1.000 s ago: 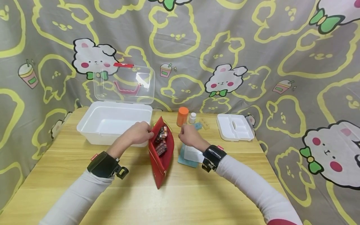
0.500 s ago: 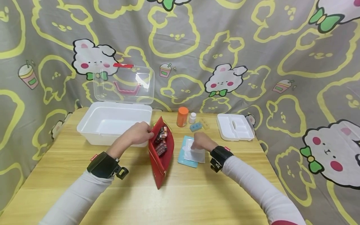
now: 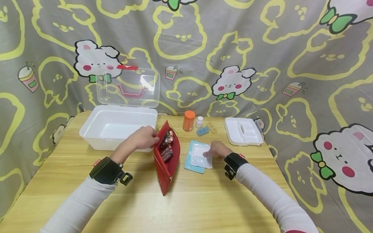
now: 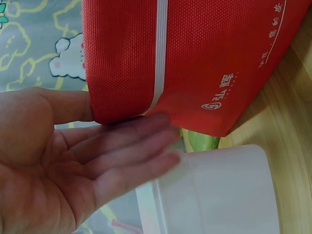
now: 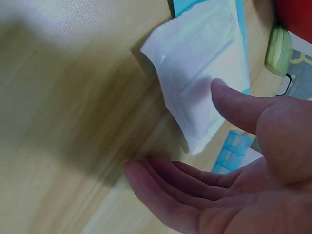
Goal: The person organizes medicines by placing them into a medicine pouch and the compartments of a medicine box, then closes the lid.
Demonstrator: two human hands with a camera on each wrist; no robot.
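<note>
My left hand (image 3: 143, 137) pinches the near-box edge of a red zip pouch (image 3: 175, 158), which stands with its mouth spread. Inside the pouch lie dark, boxy packs (image 3: 167, 153) in small stacks. In the left wrist view, the thumb lies on one side of the pouch's corner and the fingers on the other. A flat white packet (image 3: 199, 160) rests over a light blue packet (image 3: 188, 165) right of the pouch. The right hand (image 3: 219, 149) is at the white packet's right edge. Its thumb overlaps the packet in the right wrist view, the fingers spread beyond the edge.
A clear-lidded white box (image 3: 102, 142) stands open at the left. Along the back are an orange bottle (image 3: 188, 122), a small white bottle (image 3: 199, 122), a blue pill case (image 3: 203, 130), a yellow one (image 3: 212, 128) and a white divided tray (image 3: 235, 139). A green case (image 5: 278, 51) sits behind the pouch.
My right hand has come back from beside the pouch, toward me and rightward, to the white packet's right edge. The left hand and pouch have kept their place.
</note>
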